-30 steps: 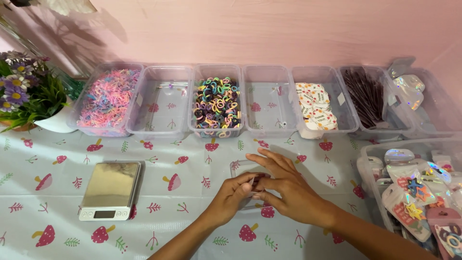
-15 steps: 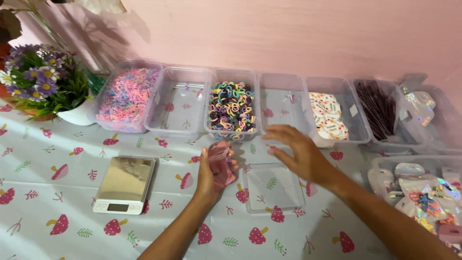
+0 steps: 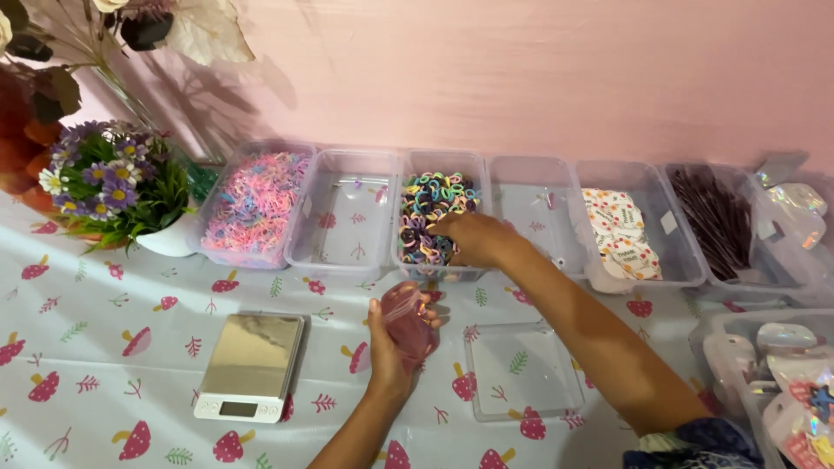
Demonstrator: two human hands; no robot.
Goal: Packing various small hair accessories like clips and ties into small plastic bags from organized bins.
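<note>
Two hands busy here. The left hand (image 3: 393,347) has its grip wrapped around a small pink see-through pouch (image 3: 407,323), holding it upright just above the bench (image 3: 104,347), between the little silver scale (image 3: 252,365) and a flat clear lid (image 3: 521,369) lying on the mushroom-print cloth.

The right hand (image 3: 469,239) is reached forward into the middle clear bin (image 3: 434,213), the one full of mixed-colour mini hair ties (image 3: 426,208). Its fingers are curled down into the pile, but I honestly can't tell if the grip has pinched anything, since the back of the hand hides the fingertips.

Left of that bin sits a nearly bare bin (image 3: 347,213), then one stuffed with pastel pink elastics (image 3: 256,208). To the right: another nearly bare bin (image 3: 534,204), one with round printed stickers (image 3: 621,234), and one with dark hairpins (image 3: 708,213). Shiny holographic bags (image 3: 795,365) fill a tub at the right edge. A white pot of purple flowers (image 3: 113,182) stands at the far left against the pink wall.
</note>
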